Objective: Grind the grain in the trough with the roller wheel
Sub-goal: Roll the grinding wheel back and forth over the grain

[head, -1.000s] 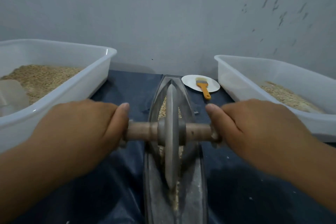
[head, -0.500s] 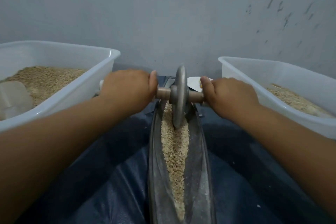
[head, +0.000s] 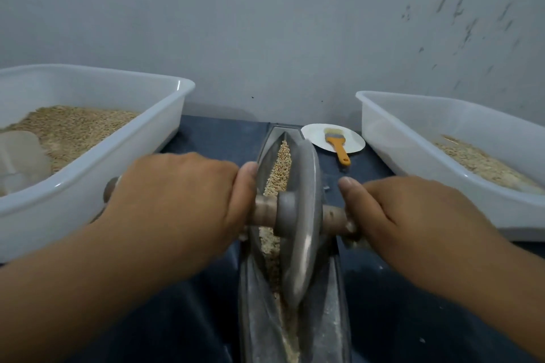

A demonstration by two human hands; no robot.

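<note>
Under both hands (head: 177, 200) (handle ends (head: 264, 212) hidden).

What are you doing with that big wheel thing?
A person is grinding grain. The left hand and the right hand each grip one end of the wooden handle that runs through the roller wheel. The wheel stands in the metal trough, on the grain lying along it. A white tub with more grain sits on the left and another tub on the right. A small brush lies on a plate behind.
</note>
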